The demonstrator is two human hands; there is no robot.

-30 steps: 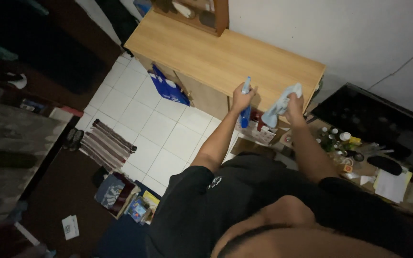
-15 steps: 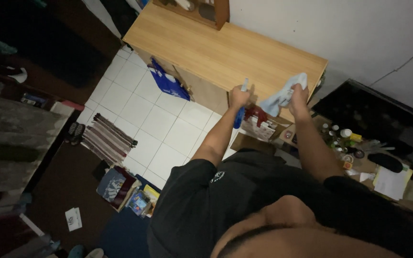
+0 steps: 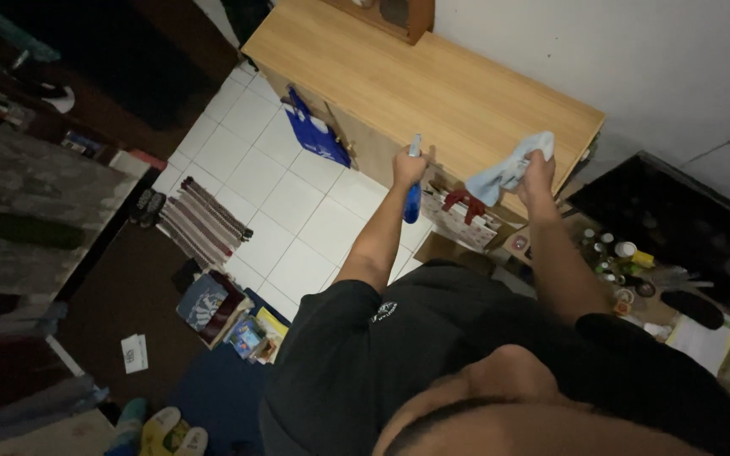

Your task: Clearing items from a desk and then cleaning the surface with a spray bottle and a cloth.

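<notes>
Spray bottle (image 3: 413, 181) in left hand (image 3: 409, 165), cloth (image 3: 509, 169), cabinet (image 3: 433, 84)

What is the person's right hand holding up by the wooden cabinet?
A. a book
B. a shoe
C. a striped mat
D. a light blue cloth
D: the right hand grips a light blue cloth at the edge of the wooden cabinet, while the left hand holds a blue spray bottle.

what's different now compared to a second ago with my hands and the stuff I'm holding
The right hand has carried the light blue cloth further out over the wooden cabinet top, toward its right end. The left hand stays at the front edge, still gripping the blue spray bottle. Nothing was let go.
</notes>
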